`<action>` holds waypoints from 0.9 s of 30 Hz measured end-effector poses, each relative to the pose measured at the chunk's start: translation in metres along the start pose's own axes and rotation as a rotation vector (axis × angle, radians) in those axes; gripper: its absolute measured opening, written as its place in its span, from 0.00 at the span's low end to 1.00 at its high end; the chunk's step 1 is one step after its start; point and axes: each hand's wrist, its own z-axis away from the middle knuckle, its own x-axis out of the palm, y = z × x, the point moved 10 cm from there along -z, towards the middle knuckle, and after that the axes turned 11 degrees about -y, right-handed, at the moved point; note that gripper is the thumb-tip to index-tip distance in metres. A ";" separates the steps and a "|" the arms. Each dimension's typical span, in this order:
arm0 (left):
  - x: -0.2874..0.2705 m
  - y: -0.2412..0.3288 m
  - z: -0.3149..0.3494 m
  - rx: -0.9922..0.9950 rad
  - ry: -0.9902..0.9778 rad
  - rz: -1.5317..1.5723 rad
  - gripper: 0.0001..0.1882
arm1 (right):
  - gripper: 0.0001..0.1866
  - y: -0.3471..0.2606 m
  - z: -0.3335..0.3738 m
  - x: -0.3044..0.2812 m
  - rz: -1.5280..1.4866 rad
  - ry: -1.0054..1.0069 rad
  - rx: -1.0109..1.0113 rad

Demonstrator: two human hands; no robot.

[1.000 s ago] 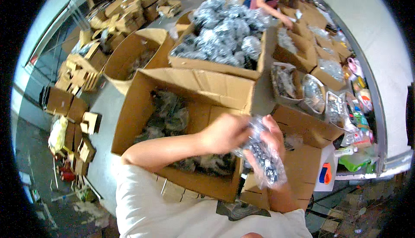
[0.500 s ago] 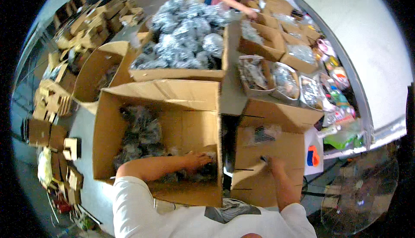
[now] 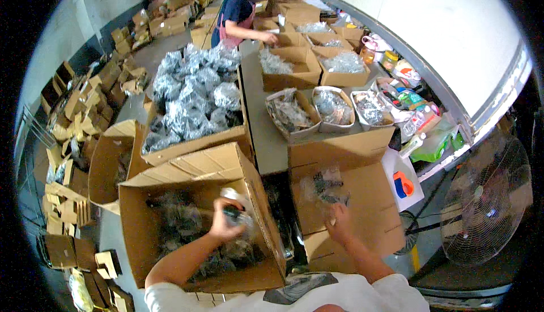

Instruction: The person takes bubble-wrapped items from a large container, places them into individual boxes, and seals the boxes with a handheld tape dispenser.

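Note:
My left hand (image 3: 225,222) is raised inside the left cardboard box (image 3: 129,210). Its fingers wrap around a rounded black-and-white part (image 3: 233,203) with some clear plastic about it; the exact kind does not show. Beneath that hand lie several dark parts in clear plastic bags (image 3: 181,227). My right hand (image 3: 339,222) is over the right cardboard box (image 3: 374,199), its fingers curled together at the near edge of a small clear bag with dark pieces (image 3: 330,184). Whether the fingers grip that bag or something small is hidden.
A large box heaped with plastic-wrapped parts (image 3: 195,91) stands beyond the left box. Smaller open boxes (image 3: 289,111) of bagged pieces line the table. An orange-and-blue tape dispenser (image 3: 403,184) and a standing fan (image 3: 487,199) are at the right. Another person (image 3: 235,17) works at the far end.
My left hand has lifted from the bottom of the left box with the black-and-white part in it. The right hand stays over the right box. The view has shifted, showing more of the far room.

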 end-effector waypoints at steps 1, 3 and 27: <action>-0.016 0.077 -0.031 0.075 0.046 -0.054 0.33 | 0.19 -0.005 -0.001 -0.001 -0.098 0.035 -0.054; -0.053 0.108 -0.029 0.132 0.223 0.201 0.35 | 0.19 -0.064 -0.010 -0.020 -0.142 0.047 -0.193; 0.235 0.221 -0.125 -0.210 -0.503 -0.159 0.25 | 0.30 0.017 0.071 0.000 -0.645 -0.948 -0.251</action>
